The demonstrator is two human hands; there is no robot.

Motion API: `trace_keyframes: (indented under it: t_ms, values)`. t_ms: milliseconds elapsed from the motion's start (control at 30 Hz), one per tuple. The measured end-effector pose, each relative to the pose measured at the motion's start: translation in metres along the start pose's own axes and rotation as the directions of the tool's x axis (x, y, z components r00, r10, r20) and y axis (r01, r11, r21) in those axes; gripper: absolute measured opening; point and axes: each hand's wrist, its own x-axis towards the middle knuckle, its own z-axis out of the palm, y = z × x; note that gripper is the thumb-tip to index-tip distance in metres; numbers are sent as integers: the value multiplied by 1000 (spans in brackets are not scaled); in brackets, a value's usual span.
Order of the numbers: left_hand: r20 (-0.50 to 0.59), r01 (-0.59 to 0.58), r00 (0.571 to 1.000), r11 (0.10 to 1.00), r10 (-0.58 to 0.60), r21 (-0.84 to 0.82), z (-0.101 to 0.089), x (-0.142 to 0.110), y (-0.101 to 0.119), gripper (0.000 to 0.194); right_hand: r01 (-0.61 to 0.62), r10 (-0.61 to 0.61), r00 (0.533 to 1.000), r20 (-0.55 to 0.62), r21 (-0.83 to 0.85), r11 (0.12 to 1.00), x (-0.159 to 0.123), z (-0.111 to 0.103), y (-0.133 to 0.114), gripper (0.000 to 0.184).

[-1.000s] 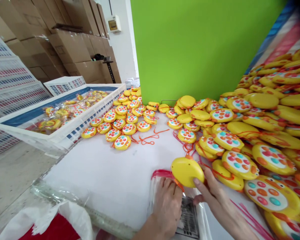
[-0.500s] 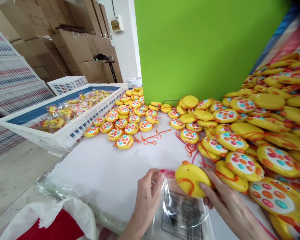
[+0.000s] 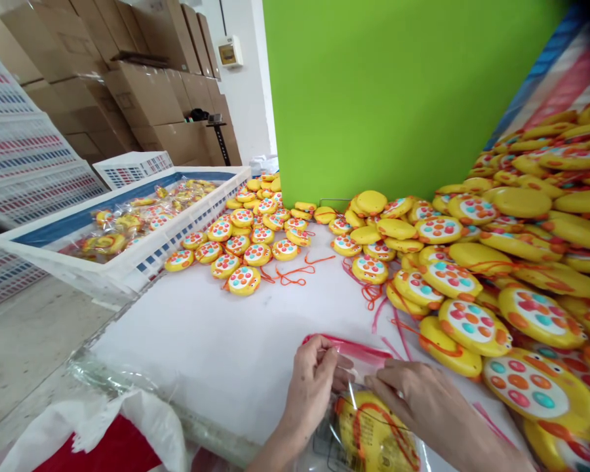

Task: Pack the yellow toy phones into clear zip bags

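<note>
Yellow round plastic toy [image 3: 378,436] with an orange cord lies inside a clear plastic bag with a red zip strip [image 3: 356,373], at the near edge of the white table [image 3: 216,334]. Going from the left: a white slatted crate [image 3: 128,259] holds bagged toys, and a loose cluster of yellow toys with coloured buttons [image 3: 246,242] sits beside it. The left hand [image 3: 312,387] pinches the bag's red-edged mouth between thumb and fingers. Just beside it, the right hand [image 3: 423,403] rests on the bag, fingertips at the same strip. Farther right, a tall heap of yellow toys [image 3: 521,249] rises against the green board [image 3: 398,92].
</note>
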Motion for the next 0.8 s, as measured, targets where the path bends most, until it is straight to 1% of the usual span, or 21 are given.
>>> trace_keyframes:
  t_ms: [67, 133, 233, 333, 400, 433, 500, 567, 600, 700, 767, 800]
  values:
    - [9, 4, 1000, 1000, -4, -5, 0, 1, -3, 24, -3, 1, 995, -100, -26, 1000, 3, 3, -5, 31]
    - [29, -9, 1000, 1000, 9, -10, -1, 1, -6, 23, 12, -6, 986, -165, 34, 999, 8, 5, -13, 26]
    - [100, -70, 993, 997, 68, 13, -3, 0, -4, 22, 35, -16, 982, -186, 102, 994, 14, 5, -25, 25]
    - [147, -124, 983, 990, 113, 66, -3, -3, 0, 21, 33, -16, 979, -202, 82, 996, 17, 6, -34, 23]
    - [130, -181, 978, 973, 163, 140, -1, -4, 2, 23, 32, -19, 976, -219, 58, 998, 18, 6, -37, 23]
    - [111, -215, 974, 955, 196, 202, 1, -5, 3, 23, 34, -22, 974, -225, 46, 998, 18, 6, -38, 23]
    - [85, -266, 964, 895, 253, 357, 4, -8, 2, 23, 39, -33, 973, -230, 22, 999, 19, 6, -39, 22]
    - [93, -287, 956, 828, 277, 483, 6, -10, 1, 24, 33, -31, 973, -230, 4, 999, 20, 6, -41, 21]
    - [107, -294, 954, 803, 281, 519, 6, -11, 0, 24, 21, -19, 973, -229, 8, 1000, 21, 7, -40, 20]
    - [121, -306, 950, 788, 287, 535, 3, -11, -5, 25, -66, 83, 966, -247, 77, 995, 18, 8, -30, 16]
    - [87, -294, 953, 816, 290, 498, -1, -9, -9, 23, -162, 189, 938, -292, 116, 980, 8, 7, -10, 15]
    - [64, -284, 955, 838, 288, 466, -3, -7, -11, 22, -224, 253, 912, -322, 126, 967, -1, 5, 5, 15]
